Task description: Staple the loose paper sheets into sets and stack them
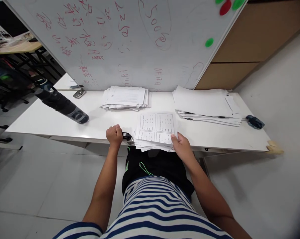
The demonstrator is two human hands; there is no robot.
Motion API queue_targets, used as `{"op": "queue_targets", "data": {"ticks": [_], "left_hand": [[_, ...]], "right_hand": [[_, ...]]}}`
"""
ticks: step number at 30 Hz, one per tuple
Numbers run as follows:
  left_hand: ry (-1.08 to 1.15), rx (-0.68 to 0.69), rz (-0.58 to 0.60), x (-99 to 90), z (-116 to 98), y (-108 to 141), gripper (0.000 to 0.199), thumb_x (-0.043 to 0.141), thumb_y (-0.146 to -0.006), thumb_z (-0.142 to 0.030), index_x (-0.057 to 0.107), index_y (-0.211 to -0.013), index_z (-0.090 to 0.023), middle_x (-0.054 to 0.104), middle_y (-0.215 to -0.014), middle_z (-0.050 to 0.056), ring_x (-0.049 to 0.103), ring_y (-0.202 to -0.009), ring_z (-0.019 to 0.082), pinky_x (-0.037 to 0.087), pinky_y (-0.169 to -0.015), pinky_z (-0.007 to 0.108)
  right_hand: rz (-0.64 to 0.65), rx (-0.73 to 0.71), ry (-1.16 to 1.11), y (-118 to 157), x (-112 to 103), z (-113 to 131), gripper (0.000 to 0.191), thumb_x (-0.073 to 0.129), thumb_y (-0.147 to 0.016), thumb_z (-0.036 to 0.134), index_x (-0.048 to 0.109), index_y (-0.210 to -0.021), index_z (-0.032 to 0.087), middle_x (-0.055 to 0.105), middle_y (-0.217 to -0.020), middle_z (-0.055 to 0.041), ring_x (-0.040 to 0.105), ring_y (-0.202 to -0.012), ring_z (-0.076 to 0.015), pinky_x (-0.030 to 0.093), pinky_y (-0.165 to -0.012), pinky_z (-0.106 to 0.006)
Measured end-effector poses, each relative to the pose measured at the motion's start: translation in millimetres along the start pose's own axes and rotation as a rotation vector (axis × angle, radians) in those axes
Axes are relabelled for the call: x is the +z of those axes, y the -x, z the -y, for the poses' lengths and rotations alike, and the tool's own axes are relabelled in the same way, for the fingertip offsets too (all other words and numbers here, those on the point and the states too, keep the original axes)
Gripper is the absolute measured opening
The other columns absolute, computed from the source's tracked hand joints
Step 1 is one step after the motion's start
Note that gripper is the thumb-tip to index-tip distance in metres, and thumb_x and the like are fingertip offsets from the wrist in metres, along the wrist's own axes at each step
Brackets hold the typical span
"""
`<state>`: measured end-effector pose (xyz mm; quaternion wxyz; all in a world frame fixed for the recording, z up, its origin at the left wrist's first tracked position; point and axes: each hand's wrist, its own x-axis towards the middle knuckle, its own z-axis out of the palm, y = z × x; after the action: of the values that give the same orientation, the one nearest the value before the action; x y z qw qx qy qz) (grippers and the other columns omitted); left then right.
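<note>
My left hand (pixel 114 135) is closed in a fist at the table's front edge. From its right side juts a small black hand tool (pixel 126 135), stapler-like in shape, whose end meets the left edge of a paper stack. My fingers hide the rest of it. My right hand (pixel 182 146) pinches the lower right corner of a printed sheet (pixel 157 126) divided into framed boxes, thumb on top. That sheet lies over the stack of papers (pixel 154 146), which overhangs the table's front edge in front of my body.
On the white table (pixel 95 103) lie two more paper piles, one back left (pixel 126 96) and one back right (pixel 202 103). A dark cylinder (pixel 65 108), a computer mouse (pixel 78 94) and a dark blue object (pixel 254 121) are there too. The whiteboard (pixel 140 49) stands behind.
</note>
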<state>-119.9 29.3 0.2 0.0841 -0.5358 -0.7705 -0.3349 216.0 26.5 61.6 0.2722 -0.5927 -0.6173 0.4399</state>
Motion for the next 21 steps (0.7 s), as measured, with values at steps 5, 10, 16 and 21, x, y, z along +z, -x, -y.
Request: {"op": "queue_targets", "data": {"ticks": [5, 10, 16, 21], "left_hand": [[-0.006, 0.003, 0.003, -0.1, 0.2, 0.1, 0.048, 0.026, -0.098, -0.030, 0.046, -0.055, -0.025, 0.057, -0.058, 0.006, 0.052, -0.067, 0.022, 0.034, -0.071, 0.038], [0.011, -0.012, 0.002, 1.1, 1.7, 0.3, 0.049, 0.026, -0.099, -0.033, 0.045, -0.055, -0.025, 0.055, -0.059, 0.007, 0.051, -0.068, 0.023, 0.033, -0.072, 0.038], [-0.006, -0.001, -0.002, 2.3, 3.1, 0.4, 0.050, 0.025, -0.099, -0.033, 0.046, -0.055, -0.025, 0.056, -0.060, 0.007, 0.052, -0.069, 0.022, 0.033, -0.072, 0.038], [0.005, -0.009, 0.005, 2.5, 3.4, 0.3, 0.051, 0.023, -0.100, -0.033, 0.046, -0.055, -0.025, 0.056, -0.060, 0.007, 0.052, -0.068, 0.023, 0.034, -0.073, 0.039]], "right_hand": [[-0.042, -0.032, 0.451, -15.9, 6.0, 3.0, 0.037, 0.032, -0.100, 0.036, 0.062, -0.114, 0.019, 0.070, -0.084, -0.0097, 0.061, -0.075, -0.0245, 0.035, -0.061, -0.031], [-0.044, -0.045, 0.608, -16.8, 6.9, -2.0, 0.039, 0.031, -0.101, 0.032, 0.060, -0.120, 0.017, 0.070, -0.086, -0.0124, 0.062, -0.076, -0.0256, 0.032, -0.059, -0.030], [-0.037, -0.040, 0.582, -16.4, 1.3, -5.9, 0.037, 0.032, -0.100, 0.035, 0.063, -0.113, 0.019, 0.069, -0.082, -0.0102, 0.060, -0.072, -0.0240, 0.033, -0.059, -0.030], [-0.224, -0.142, 0.717, -20.4, 10.0, -12.8, 0.039, 0.036, -0.098, 0.032, 0.058, -0.126, 0.016, 0.062, -0.126, -0.0183, 0.058, -0.106, -0.0324, 0.043, -0.082, -0.041]]}}
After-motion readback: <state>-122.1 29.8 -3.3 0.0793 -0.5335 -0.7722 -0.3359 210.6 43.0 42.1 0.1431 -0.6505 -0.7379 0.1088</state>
